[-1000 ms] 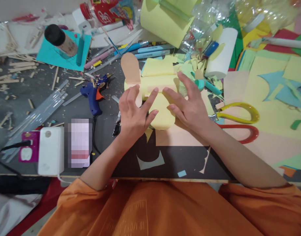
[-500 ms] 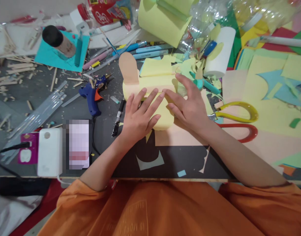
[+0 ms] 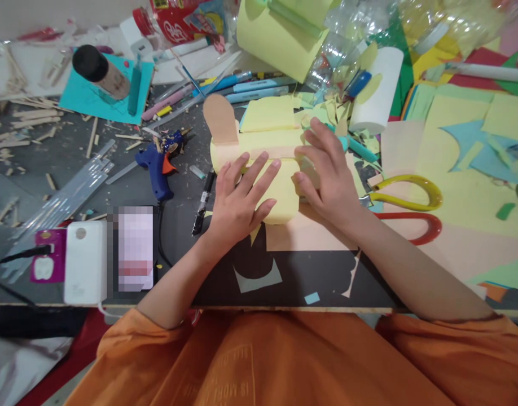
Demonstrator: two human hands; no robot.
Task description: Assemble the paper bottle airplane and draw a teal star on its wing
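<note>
A yellow paper-covered roll (image 3: 263, 138) lies across the table in front of me. Along it runs a peach paper strip (image 3: 280, 151), and a rounded peach tab (image 3: 220, 118) stands up at its left end. Yellow paper flaps spread out on the far side and on the near side (image 3: 284, 197). My left hand (image 3: 244, 197) rests with fingers spread over the roll's near side, fingertips at the strip. At the right end, my right hand (image 3: 329, 175) is curved with fingers apart, its fingertips touching the roll's edge. Part of that end is hidden under it.
To the right lie scissors (image 3: 407, 192) with yellow and red handles, and layered coloured paper (image 3: 466, 186). On the left are a blue glue gun (image 3: 155, 169), clear glue sticks (image 3: 68, 197), a black marker (image 3: 203, 203), a phone (image 3: 135, 248) and a white power bank (image 3: 85, 262).
My right hand has shifted slightly right and its fingers have lifted and bent more, away from the left hand's fingertips. The left hand stays nearly in place on the paper.
</note>
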